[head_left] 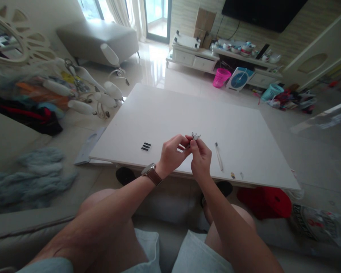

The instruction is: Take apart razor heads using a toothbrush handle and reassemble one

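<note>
My right hand (201,157) is closed, its thumb and fingers pinching a small whitish-grey part (196,136) with little prongs on top. My left hand (174,152), with a watch on the wrist, is closed too; its fingertips meet the lower left side of that part, where the grip is partly hidden. Both hands are held over the white table (182,110). Left of them lie several short black strips (146,146) side by side. To the right is a slim pale brush (219,157) with a dark head. Near the front edge are a small yellow-and-black piece (233,175) and a tiny pale piece (241,175).
A chandelier with white shades (102,99) stands off the table's left edge. Under the front right corner is a red stool (265,203), beside a printed plastic bag (318,225). Farther back are a pink basket (221,77), a blue fan (240,79) and a cluttered white cabinet (193,60).
</note>
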Motion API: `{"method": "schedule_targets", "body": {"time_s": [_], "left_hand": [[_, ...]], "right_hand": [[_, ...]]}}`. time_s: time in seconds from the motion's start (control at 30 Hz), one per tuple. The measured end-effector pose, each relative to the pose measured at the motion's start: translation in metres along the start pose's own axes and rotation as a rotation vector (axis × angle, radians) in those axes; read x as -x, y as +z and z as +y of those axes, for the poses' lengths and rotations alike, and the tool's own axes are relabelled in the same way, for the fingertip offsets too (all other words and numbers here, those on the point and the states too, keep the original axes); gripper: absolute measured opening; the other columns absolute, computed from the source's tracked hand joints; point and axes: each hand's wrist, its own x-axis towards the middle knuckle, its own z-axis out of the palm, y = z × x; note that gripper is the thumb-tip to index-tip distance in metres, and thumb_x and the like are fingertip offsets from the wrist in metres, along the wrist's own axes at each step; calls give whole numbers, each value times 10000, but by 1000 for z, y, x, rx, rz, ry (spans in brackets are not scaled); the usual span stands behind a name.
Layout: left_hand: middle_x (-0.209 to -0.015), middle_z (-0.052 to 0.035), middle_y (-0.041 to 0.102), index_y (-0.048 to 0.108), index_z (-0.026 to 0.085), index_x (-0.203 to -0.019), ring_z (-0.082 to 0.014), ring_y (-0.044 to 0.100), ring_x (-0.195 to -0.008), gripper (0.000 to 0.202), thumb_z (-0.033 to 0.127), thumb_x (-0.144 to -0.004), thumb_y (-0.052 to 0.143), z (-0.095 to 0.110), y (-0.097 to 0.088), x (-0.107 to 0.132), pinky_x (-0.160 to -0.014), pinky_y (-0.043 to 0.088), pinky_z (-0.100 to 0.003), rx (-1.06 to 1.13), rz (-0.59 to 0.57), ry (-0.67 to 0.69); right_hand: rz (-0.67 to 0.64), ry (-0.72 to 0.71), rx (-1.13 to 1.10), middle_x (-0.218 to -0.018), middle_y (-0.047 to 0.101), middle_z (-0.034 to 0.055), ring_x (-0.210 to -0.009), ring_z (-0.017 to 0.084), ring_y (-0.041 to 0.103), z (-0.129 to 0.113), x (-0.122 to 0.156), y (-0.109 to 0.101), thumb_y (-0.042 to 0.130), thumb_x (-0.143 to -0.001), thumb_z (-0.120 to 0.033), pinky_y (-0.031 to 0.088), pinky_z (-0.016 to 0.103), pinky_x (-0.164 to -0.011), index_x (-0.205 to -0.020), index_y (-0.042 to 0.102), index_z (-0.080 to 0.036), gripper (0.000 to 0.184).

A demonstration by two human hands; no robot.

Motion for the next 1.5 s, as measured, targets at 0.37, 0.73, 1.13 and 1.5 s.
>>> {"method": "schedule_targets", "body": {"time_s": [0.37,0.73,1.13,1.5], "left_hand": [[-889,-34,739,571,165,-758,-108,705,-796,159,209,-831,706,-3,3,2,-587,567,-150,-17,3,-19],[-851,-22,710,554,167,-767,-90,675,-731,170,212,-833,704,-6,4,3,-573,557,-151,-1,2,-29],[-748,17,631,556,176,-783,-77,628,-686,175,254,-866,689,-9,3,2,-618,590,-175,-48,26,27],[-775,9,660,564,185,-785,-95,644,-715,137,217,-863,672,-9,3,3,-659,597,-213,-86,-29,41]], "right_hand": [[-19,-2,-1,-810,649,3,-810,165,589,1,-2,1,549,-946,-383,476,285,-747,-859,672,-206,233],[-50,-35,21,-810,627,0,-802,157,571,4,-2,-1,562,-954,-397,458,288,-744,-870,676,-209,235],[62,-440,436,-1121,593,61,-1039,224,588,-6,-13,-22,718,-831,-320,505,350,-751,-1062,593,-265,269],[-6,-440,533,-1146,557,89,-1079,256,553,-10,-13,-27,685,-858,-312,535,396,-761,-997,606,-261,168]]}}
